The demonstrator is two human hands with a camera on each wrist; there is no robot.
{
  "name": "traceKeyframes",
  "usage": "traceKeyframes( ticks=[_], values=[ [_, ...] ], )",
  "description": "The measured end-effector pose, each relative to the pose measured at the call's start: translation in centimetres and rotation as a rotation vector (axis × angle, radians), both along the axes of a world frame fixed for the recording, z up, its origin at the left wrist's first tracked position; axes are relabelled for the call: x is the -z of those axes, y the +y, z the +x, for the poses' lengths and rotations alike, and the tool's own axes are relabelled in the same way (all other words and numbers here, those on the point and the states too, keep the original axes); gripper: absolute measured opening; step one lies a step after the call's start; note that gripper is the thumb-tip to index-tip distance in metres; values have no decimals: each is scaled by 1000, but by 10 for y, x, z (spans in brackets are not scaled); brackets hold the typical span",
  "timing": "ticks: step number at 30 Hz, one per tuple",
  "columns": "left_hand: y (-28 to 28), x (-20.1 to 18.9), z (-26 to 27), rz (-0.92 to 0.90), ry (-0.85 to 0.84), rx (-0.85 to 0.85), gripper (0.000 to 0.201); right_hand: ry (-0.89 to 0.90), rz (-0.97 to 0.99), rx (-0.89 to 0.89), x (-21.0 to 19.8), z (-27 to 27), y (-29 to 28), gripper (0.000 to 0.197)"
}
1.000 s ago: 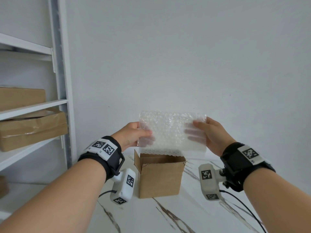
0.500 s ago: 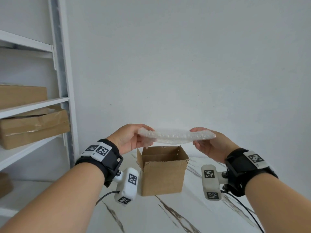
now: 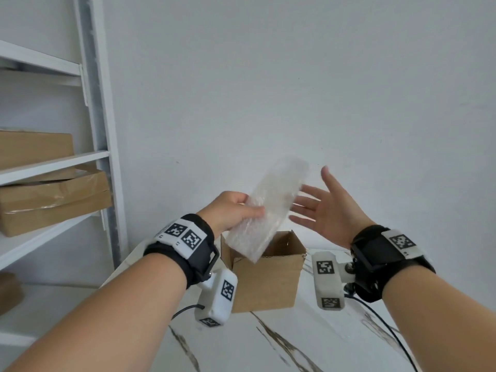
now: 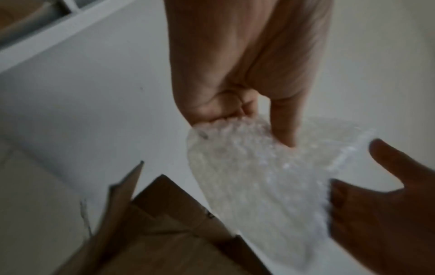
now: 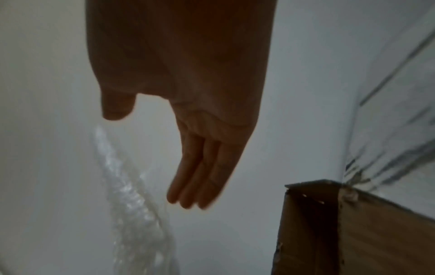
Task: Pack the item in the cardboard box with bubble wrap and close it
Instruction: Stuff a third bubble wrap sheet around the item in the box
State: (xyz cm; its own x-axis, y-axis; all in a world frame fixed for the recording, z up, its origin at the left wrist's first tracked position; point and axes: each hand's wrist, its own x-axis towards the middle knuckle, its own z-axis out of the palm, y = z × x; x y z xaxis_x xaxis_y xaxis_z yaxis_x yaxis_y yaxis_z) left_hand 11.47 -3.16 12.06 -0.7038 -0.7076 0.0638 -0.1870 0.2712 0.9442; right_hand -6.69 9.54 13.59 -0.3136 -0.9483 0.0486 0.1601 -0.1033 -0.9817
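Bubble wrap up in air, folded into long narrow pad, translucent white, bubbled texture, tilted steeply, lower end dipping over open top of cardboard box. Left hand pinches wrap near its lower half, thumb on top, fingers curled beneath. Right hand flat, fingers straight and spread, palm facing wrap, just beside it, holding nothing. Box plain brown, flaps upright, standing on white marble-veined bench. Box interior looks bare in left wrist view, though blurred.
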Motion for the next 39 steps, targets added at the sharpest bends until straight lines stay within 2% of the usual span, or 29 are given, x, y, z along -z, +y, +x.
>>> traceKeyframes(
  ticks=[1, 2, 4, 6, 8, 11, 13, 16, 18, 20, 22, 23, 25, 26, 27, 28, 29, 32, 34, 37, 39],
  values=[
    [-1, 0, -2, 34, 63, -39, 32, 13, 28, -59, 1, 1, -2, 71],
    [-2, 1, -4, 52, 98, -56, 33, 80, 55, -108, 3, 6, -4, 71],
    [1, 2, -9, 26, 108, -47, 31, 245, 79, -111, 5, 17, -12, 51],
    [2, 4, -14, -67, 55, -41, 29, 275, 38, 28, 4, 25, -22, 35],
    [-1, 8, -15, -167, -57, -26, 33, 269, -13, 167, 3, 23, -29, 31],
    [-15, 23, -7, -374, -388, -55, 44, 258, -66, 298, -3, 17, -31, 31],
    [-25, 36, -2, -433, -519, -108, 44, 270, -82, 343, -8, 13, -32, 30],
    [-27, 54, -5, -373, -513, -82, 62, 233, -14, 325, -9, 5, -34, 30],
    [-23, 59, -10, -395, -473, -36, 74, 163, 94, 240, -5, 3, -34, 21],
    [-18, 61, -15, -444, -390, -50, 64, 144, 199, 164, 4, 1, -34, 17],
    [-16, 62, -17, -508, -338, -71, 40, 181, 266, 147, 15, 2, -33, 19],
    [-15, 62, -18, -534, -359, -62, 31, 201, 289, 146, 20, 2, -33, 20],
    [-13, 62, -17, -542, -467, -21, 28, 224, 342, 146, 32, 4, -31, 22],
    [-12, 63, -17, -538, -551, 2, 37, 236, 381, 142, 38, 4, -29, 23],
    [-12, 64, -17, -548, -631, 25, 54, 252, 429, 131, 45, 5, -27, 25],
    [-11, 65, -16, -557, -673, 32, 68, 272, 482, 112, 51, 6, -24, 28],
    [-9, 65, -15, -568, -671, 12, 72, 290, 531, 89, 56, 6, -21, 31],
    [-8, 69, -12, -651, -494, -177, 44, 276, 600, 56, 66, 5, -11, 38],
    [-12, 71, -6, -567, -407, -277, 35, 256, 596, 44, 66, 5, -5, 38],
    [-13, 71, -3, -492, -417, -207, 16, 261, 576, 11, 68, 7, 1, 37],
    [-9, 74, -3, -524, -403, -200, 38, 309, 569, -41, 67, 13, 6, 32]
  ],
)
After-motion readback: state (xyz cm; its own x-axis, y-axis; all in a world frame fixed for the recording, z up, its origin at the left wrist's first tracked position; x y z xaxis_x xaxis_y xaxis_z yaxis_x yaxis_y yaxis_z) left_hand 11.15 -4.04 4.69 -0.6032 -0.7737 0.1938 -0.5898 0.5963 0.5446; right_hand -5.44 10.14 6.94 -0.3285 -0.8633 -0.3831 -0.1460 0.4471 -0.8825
